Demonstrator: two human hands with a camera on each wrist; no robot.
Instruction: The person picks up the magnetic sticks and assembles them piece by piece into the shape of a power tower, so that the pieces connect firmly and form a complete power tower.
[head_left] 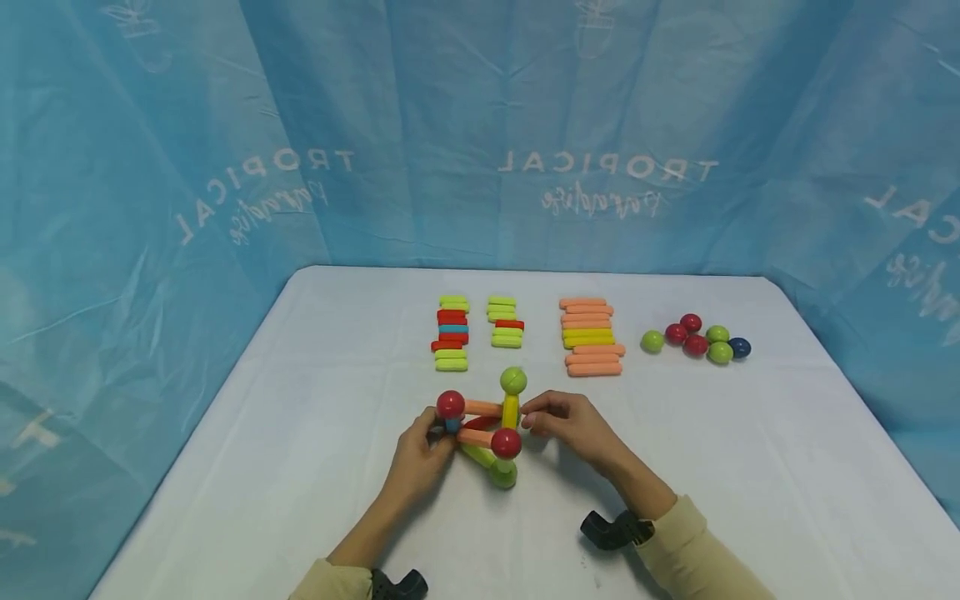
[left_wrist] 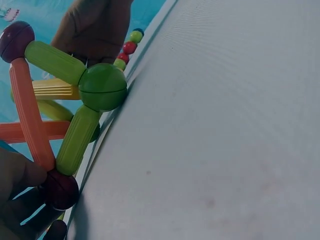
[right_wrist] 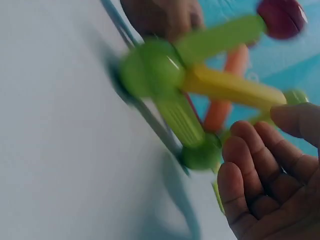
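Observation:
A ball-and-rod structure of red and green balls joined by orange, yellow, green, red and blue rods stands in front of me. My left hand grips its left corner; in the left wrist view thumb and fingers close around a dark red ball beside an orange rod. On the other side is my right hand. Its thumb meets the end of the yellow rod in the right wrist view, while the loosely bent fingers stay apart from the thumb. The structure's rear is partly hidden.
Behind the structure, short green, red and blue rods lie in a column beside a second short column. Orange and yellow longer rods are lined up farther right. Several loose balls cluster at the right on the white table.

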